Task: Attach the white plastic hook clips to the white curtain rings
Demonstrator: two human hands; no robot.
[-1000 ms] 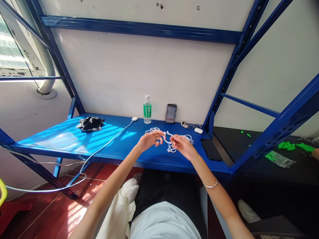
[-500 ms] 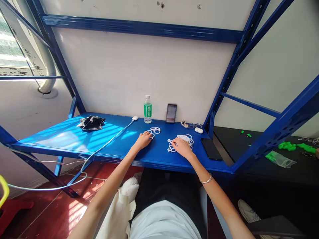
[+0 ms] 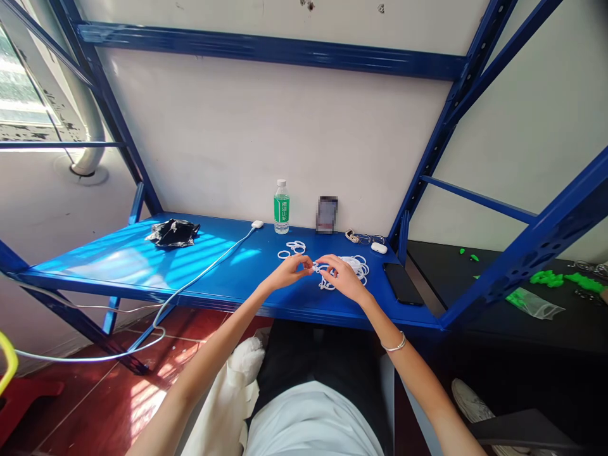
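Note:
My left hand [image 3: 291, 271] and my right hand [image 3: 342, 276] meet above the blue shelf table [image 3: 247, 278], fingertips nearly together. Both are closed in a pinch on a small white ring [image 3: 315, 267], mostly hidden by the fingers. It looks like a soft loop, perhaps a hair tie. Under and beyond my right hand lies a pile of white rings [image 3: 361, 269], partly covered by that hand. Several other white rings [image 3: 296, 247] lie in a small group just beyond my left hand.
At the back stand a water bottle [image 3: 282, 209] and a phone with a blurred screen [image 3: 327, 215]. Glasses [image 3: 370, 239], a white earbud case [image 3: 379, 248] and a black phone [image 3: 403, 284] lie right. A white cable [image 3: 209, 269] and crumpled black plastic [image 3: 173, 234] are left.
My left hand has left the small group of rings and moved right to meet my right hand. The right hand's fingers have lifted slightly from the pile, with a white ring now between both hands.

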